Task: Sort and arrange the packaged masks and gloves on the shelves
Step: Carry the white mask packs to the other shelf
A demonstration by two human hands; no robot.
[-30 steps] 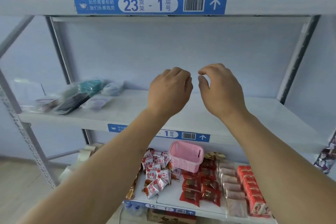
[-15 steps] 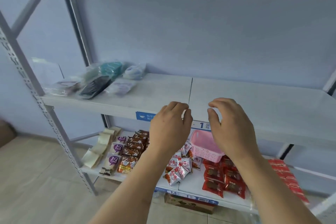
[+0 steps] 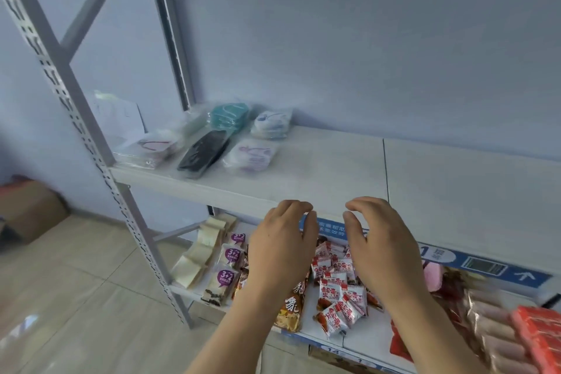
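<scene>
Black mask pack (image 3: 204, 151) long axis back-right; both hands (image 3: 331, 249) loosely curled, empty.

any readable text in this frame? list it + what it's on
"3+2": purple badge on the biscuit packs, lower shelf.
"1", with a barcode and an up arrow: blue shelf label.
Chinese print on that label and on the red-and-white snack packs: too blurred to read.
Mask packs: no legible text.

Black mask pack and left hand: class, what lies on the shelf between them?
Only bare white shelf separates the black mask pack from the left hand, per the head view.
</scene>
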